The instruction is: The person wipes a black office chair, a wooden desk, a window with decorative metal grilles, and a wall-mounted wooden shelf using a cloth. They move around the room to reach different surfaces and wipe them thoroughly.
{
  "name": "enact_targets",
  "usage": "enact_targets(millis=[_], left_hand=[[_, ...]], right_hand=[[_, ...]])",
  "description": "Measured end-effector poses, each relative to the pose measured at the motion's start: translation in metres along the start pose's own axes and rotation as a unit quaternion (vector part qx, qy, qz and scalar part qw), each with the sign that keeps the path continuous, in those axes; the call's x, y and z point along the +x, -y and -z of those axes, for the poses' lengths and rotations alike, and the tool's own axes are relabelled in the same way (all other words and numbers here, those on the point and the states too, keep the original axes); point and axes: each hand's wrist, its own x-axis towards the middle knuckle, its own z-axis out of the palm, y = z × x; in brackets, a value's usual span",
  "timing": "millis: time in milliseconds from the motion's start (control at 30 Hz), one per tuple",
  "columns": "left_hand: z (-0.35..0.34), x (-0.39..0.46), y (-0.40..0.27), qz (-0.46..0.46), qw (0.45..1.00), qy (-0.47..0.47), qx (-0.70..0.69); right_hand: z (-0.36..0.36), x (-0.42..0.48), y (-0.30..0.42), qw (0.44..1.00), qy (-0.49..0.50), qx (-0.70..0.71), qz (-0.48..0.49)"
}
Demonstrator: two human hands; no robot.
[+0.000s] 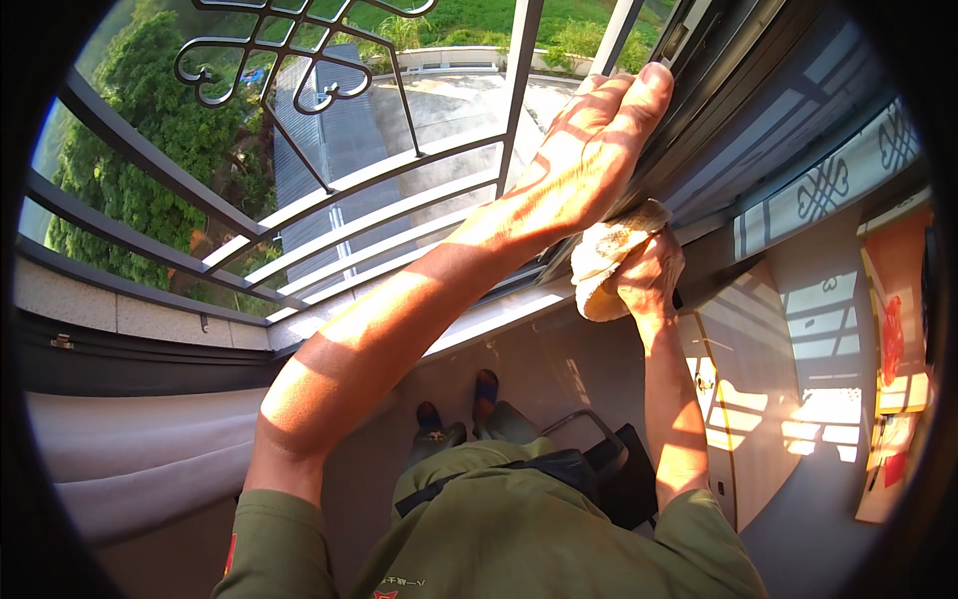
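My left hand [591, 150] is stretched up and forward to the dark window frame [673, 112], its fingertips at the frame's edge; nothing shows in it, though its palm side is hidden. Below it, my right hand [651, 273] grips a crumpled, cream-coloured cloth [617, 258] close to the lower part of the same frame. The glass pane [763, 112] of the window lies to the right of both hands. Metal window bars [516, 90] stand outside, left of my left hand, with a curled ornamental grille [299, 52] farther up.
Under my arms runs the window sill [494, 318]. A pale curtain [150, 449] hangs at the left. A black chair [629, 479] stands by my waist, and a light cabinet [741, 397] is at the right. Beyond the bars lie a grey roof and trees far below.
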Motion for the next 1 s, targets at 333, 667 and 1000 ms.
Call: enact_targets(millis=[333,667,1000], left_hand=[[0.001,0.009,0.005,-0.001,0.998,0.063,-0.019],[0.013,-0.022,0.027,-0.009,0.995,0.099,-0.02],[0.139,-0.317,0.101,0.332,0.934,-0.128,0.037]], right_hand=[[0.005,0.011,-0.042,0.999,-0.007,0.033,0.006],[-0.014,-0.064,-0.082,0.967,-0.024,0.205,-0.148],[-0.213,-0.189,-0.002,0.97,0.088,-0.001,-0.228]])
